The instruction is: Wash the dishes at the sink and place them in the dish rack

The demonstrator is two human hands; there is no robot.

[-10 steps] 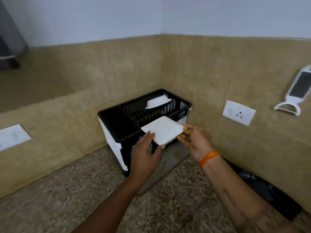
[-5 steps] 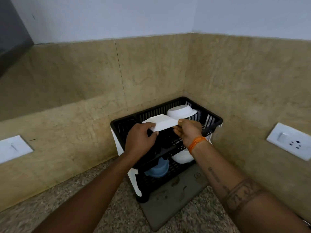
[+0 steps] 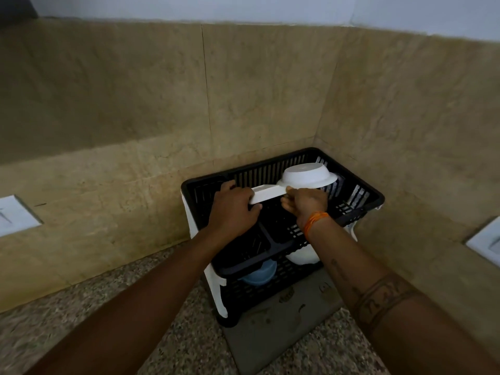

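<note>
A black two-tier dish rack (image 3: 359, 194) with white legs stands in the counter corner. I hold a white square plate (image 3: 266, 194) edge-on over the rack's top tier. My left hand (image 3: 232, 212) grips its left end and my right hand (image 3: 305, 203) pinches its right end. An upturned white bowl (image 3: 307, 175) sits in the top tier just behind the plate. On the lower tier lie a blue bowl (image 3: 259, 273) and a white dish (image 3: 301, 255), both partly hidden.
A grey mat (image 3: 284, 320) lies under the rack on the speckled granite counter (image 3: 67, 312). Tan tiled walls close in behind and to the right. White wall plates sit at the left (image 3: 16, 216) and right (image 3: 485, 240) edges.
Both hands have carried the square plate forward and down over the rack's top tier, tilting it to edge-on. My view has moved closer and swung right.
</note>
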